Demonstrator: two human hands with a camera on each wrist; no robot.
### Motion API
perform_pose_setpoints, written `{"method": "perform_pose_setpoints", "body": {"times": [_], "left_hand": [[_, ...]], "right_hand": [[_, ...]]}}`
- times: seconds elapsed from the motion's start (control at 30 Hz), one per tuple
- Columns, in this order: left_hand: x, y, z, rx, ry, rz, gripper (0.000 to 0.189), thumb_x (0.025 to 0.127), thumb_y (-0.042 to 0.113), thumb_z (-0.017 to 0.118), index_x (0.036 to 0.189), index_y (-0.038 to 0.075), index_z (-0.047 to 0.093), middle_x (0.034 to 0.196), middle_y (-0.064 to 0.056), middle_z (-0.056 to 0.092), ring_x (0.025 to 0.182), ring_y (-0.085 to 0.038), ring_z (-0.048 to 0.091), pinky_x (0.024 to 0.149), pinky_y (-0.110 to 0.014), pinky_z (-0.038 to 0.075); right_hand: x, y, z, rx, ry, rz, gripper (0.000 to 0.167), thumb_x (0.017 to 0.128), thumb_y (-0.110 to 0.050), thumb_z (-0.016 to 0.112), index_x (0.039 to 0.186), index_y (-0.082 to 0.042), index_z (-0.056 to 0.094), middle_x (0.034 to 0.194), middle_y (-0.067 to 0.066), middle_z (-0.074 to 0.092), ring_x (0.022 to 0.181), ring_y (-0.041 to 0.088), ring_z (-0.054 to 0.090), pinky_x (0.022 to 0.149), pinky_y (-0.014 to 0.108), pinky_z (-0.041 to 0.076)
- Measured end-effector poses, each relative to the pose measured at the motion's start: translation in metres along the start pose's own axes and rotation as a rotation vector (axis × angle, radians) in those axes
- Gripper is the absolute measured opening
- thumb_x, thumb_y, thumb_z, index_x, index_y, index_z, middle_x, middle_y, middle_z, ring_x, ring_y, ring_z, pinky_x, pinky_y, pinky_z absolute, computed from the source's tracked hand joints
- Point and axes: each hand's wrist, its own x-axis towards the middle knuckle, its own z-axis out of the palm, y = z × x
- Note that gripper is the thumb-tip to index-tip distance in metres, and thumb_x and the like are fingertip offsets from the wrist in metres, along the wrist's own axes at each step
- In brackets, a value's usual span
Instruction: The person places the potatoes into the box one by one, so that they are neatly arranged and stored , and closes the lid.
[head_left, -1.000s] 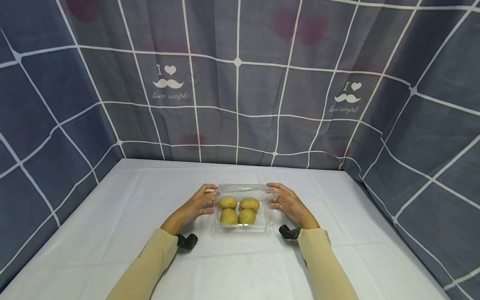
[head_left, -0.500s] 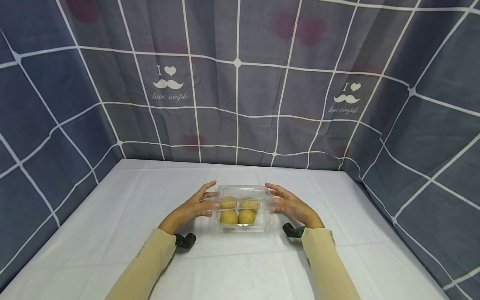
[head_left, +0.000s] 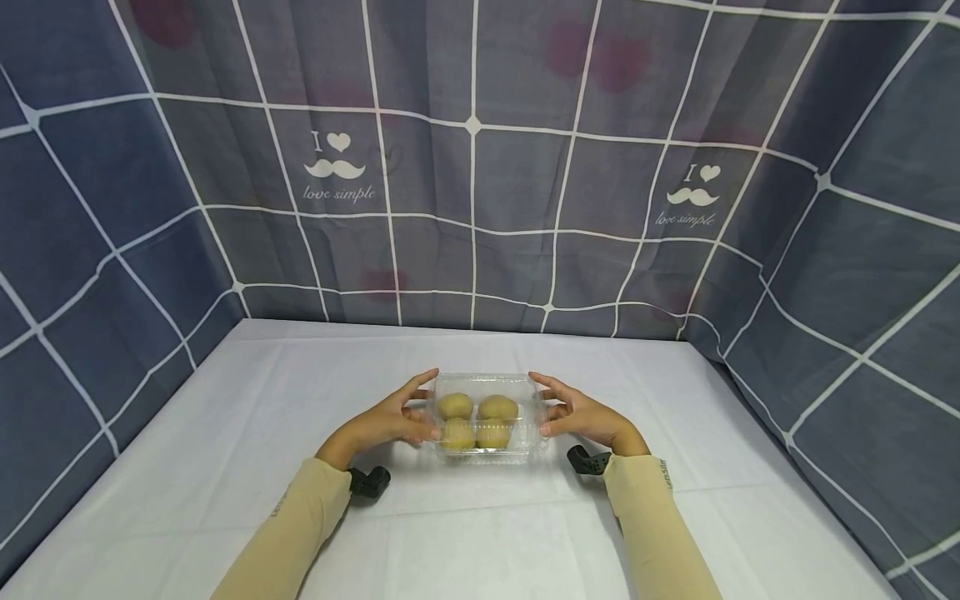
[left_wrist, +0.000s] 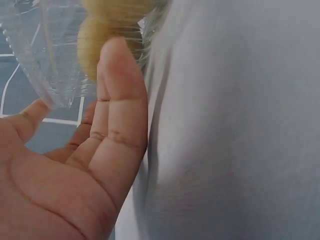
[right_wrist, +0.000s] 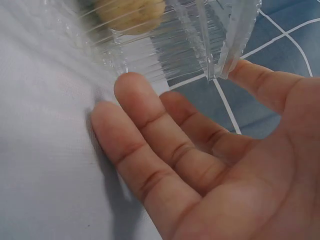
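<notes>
A clear plastic clamshell box [head_left: 487, 457] stands on the white table, holding several yellow potatoes [head_left: 455, 406] in two rows. Its hinged lid [head_left: 531, 385] is tilted forward over them, the ridged front edge crossing the front row. At the box's left side my left hand [head_left: 381, 419] has its thumb at the lid's edge and its fingers along the side. My right hand [head_left: 588, 417] mirrors it on the other side. In the right wrist view, the thumb touches the lid edge [right_wrist: 232, 55] while the loosely bent fingers [right_wrist: 135, 95] stay beside the wall.
White cloth covers the table [head_left: 480, 533]. A dark checked curtain [head_left: 525, 183] with white lines hangs behind and along both sides. Black wrist devices [head_left: 370, 482] sit at both beige sleeves [head_left: 307, 525].
The lid has swung forward and down from the back of the box over the potatoes. Both thumbs have come forward with its edge, while the box has stayed in place.
</notes>
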Motion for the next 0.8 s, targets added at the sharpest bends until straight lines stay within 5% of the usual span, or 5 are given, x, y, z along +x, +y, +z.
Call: {"method": "perform_pose_setpoints", "body": {"times": [0.4, 0.57, 0.8], "left_hand": [[0.0025, -0.0026, 0.0011, 0.011, -0.014, -0.025, 0.122, 0.086, 0.015, 0.089, 0.175, 0.015, 0.005, 0.165, -0.034, 0.022, 0.099, -0.020, 0.067, 0.083, -0.036, 0.061], [0.0019, -0.0028, 0.0009, 0.028, -0.015, -0.023, 0.123, 0.086, 0.015, 0.090, 0.175, 0.015, 0.005, 0.158, -0.033, 0.029, 0.097, -0.021, 0.065, 0.082, -0.037, 0.062], [0.0001, -0.0016, -0.0010, 0.101, -0.055, -0.023, 0.122, 0.090, 0.020, 0.088, 0.175, 0.016, 0.002, 0.105, -0.012, 0.058, 0.080, -0.021, 0.064, 0.067, -0.032, 0.059]], "right_hand": [[0.0023, -0.0014, 0.0024, 0.070, -0.037, 0.009, 0.122, 0.085, -0.008, 0.091, 0.173, -0.007, 0.007, 0.146, 0.028, 0.033, 0.098, 0.016, 0.060, 0.087, 0.028, 0.057], [0.0030, -0.0015, 0.0023, 0.093, -0.064, -0.007, 0.123, 0.084, -0.005, 0.090, 0.173, -0.007, 0.005, 0.120, 0.015, 0.045, 0.090, 0.012, 0.058, 0.082, 0.026, 0.056], [0.0028, 0.0003, 0.0021, 0.096, -0.115, 0.032, 0.123, 0.087, -0.005, 0.086, 0.174, -0.014, 0.000, 0.091, 0.006, 0.060, 0.080, 0.015, 0.063, 0.072, 0.027, 0.056]]}}
